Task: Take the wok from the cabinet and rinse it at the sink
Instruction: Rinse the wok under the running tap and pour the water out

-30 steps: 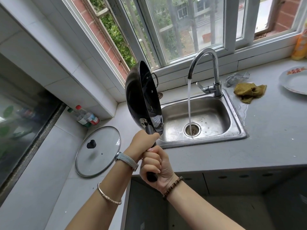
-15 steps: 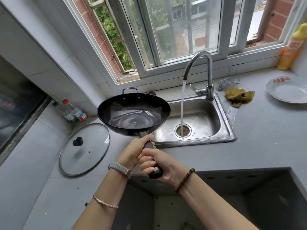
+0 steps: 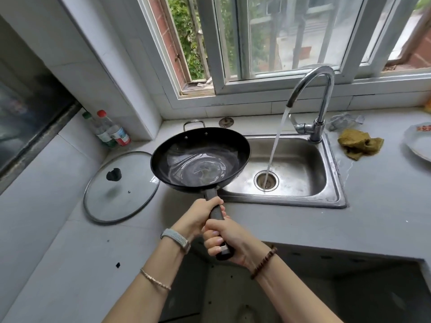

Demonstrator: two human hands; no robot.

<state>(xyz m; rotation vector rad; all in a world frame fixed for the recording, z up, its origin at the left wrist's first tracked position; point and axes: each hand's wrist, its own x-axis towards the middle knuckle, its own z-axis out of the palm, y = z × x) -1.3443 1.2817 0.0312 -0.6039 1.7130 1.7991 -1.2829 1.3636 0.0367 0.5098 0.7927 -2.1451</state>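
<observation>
1. A round black wok [image 3: 200,159], glossy inside, is held level above the left rim of the steel sink [image 3: 303,202].
2. Its dark handle [image 3: 211,194] is wrapped by the left hand [image 3: 198,217] and right hand [image 3: 227,238], both grips closed.
3. A round glass lid [image 3: 121,185] is laid flat on the grey tabletop [image 3: 384,206].

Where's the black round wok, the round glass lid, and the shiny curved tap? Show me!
Black round wok [image 3: 200,164], head view, wet inner bottom.
Round glass lid [image 3: 121,197], head view, clear glass below its knob.
Shiny curved tap [image 3: 316,131], head view, its base column.
</observation>
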